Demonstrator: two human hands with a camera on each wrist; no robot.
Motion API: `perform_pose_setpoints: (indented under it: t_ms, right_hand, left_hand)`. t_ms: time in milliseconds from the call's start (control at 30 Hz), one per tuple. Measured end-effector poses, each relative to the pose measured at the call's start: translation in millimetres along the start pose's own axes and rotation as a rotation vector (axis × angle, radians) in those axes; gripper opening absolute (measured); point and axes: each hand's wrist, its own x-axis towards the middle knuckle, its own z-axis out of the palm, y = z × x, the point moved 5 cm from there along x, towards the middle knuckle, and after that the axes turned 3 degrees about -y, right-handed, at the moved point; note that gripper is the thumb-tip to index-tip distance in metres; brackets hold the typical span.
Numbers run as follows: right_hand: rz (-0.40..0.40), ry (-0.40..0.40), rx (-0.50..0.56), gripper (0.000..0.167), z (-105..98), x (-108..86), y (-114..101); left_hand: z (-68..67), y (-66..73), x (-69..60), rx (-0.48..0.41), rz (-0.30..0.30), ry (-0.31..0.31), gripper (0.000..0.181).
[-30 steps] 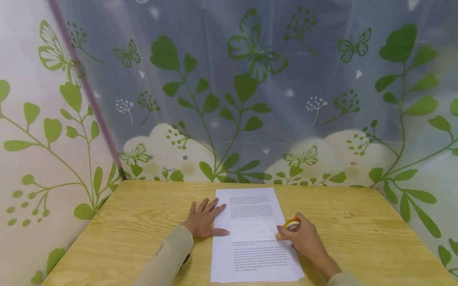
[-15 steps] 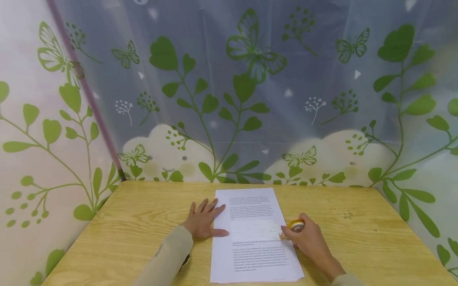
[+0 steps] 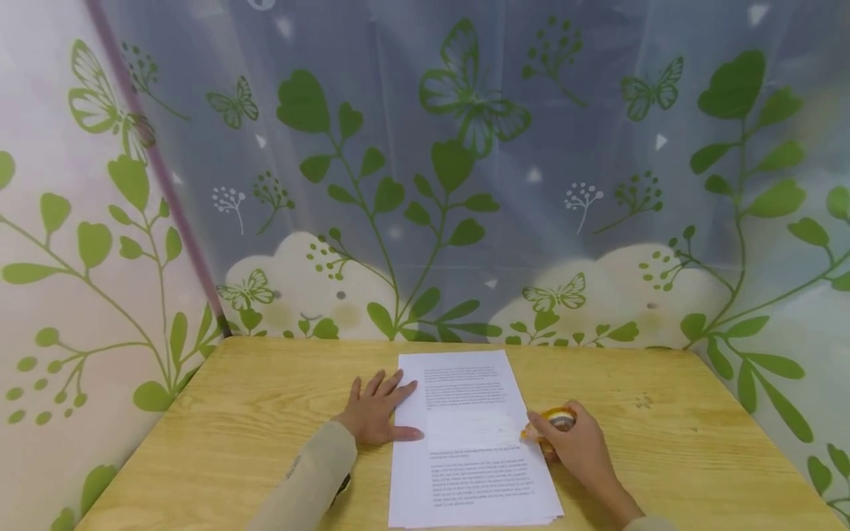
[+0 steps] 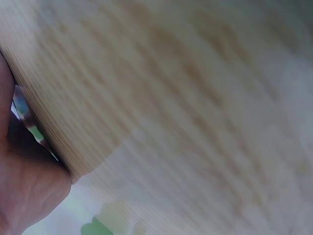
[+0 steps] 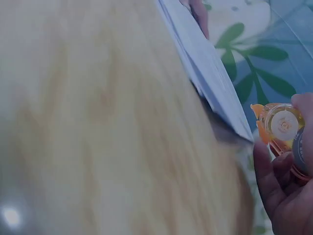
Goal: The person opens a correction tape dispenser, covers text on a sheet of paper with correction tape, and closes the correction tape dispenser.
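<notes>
A stack of printed paper (image 3: 488, 483) lies on the wooden table, its text upside down to me. My left hand (image 3: 378, 413) rests with spread fingers across the stack's left edge. Between the text blocks runs a whitened band (image 3: 468, 428). At the right edge, my right hand (image 3: 584, 450) grips an orange, see-through correction tape dispenser (image 3: 561, 420) between thumb and fingers. The right wrist view shows the dispenser's round reel and orange tip; whether the tip touches paper is hard to tell. Only part of the left hand (image 4: 34, 191) appears in the left wrist view.
The wooden table (image 3: 219, 442) reaches to a hanging cloth (image 3: 372, 184) printed with leaves, butterflies and clouds. A small dark mark (image 3: 643, 402) is on the tabletop right of the stack.
My right hand has slid rightward with the correction tape, from over the whitened band to the stack's right edge. The left hand keeps its place on the paper.
</notes>
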Motion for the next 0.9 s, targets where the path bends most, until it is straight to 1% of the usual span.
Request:
perform_pose_setpoints:
  t_ms: [100, 233, 400, 533, 667, 900]
  right_hand:
    - [-0.013, -0.024, -0.018, 0.058, 7, -3.6, -7]
    - [-0.014, -0.047, -0.042, 0.058, 16, -6.9, -8]
    - [-0.011, -0.035, -0.074, 0.056, 20, -6.9, -8]
    - [-0.018, -0.05, -0.081, 0.052, 21, -5.3, -11]
    - [-0.035, -0.058, -0.067, 0.047, 20, -5.9, -15]
    - [-0.025, -0.044, -0.022, 0.047, 16, -9.1, -13]
  left_hand:
    - [2.5, -2.0, 2.0, -0.001, -0.004, -0.001, 0.093]
    - [3.4, -0.9, 1.7, -0.015, -0.005, -0.016, 0.093]
    - [2.8, 0.2, 0.4, -0.015, -0.006, -0.013, 0.093]
    - [1.0, 0.3, 0.1, -0.003, -0.007, 0.0, 0.092]
    - [1.5, -1.0, 1.5, -0.006, -0.009, 0.003, 0.093]
    - [7.7, -4.3, 3.2, -0.022, -0.001, 0.014, 0.095]
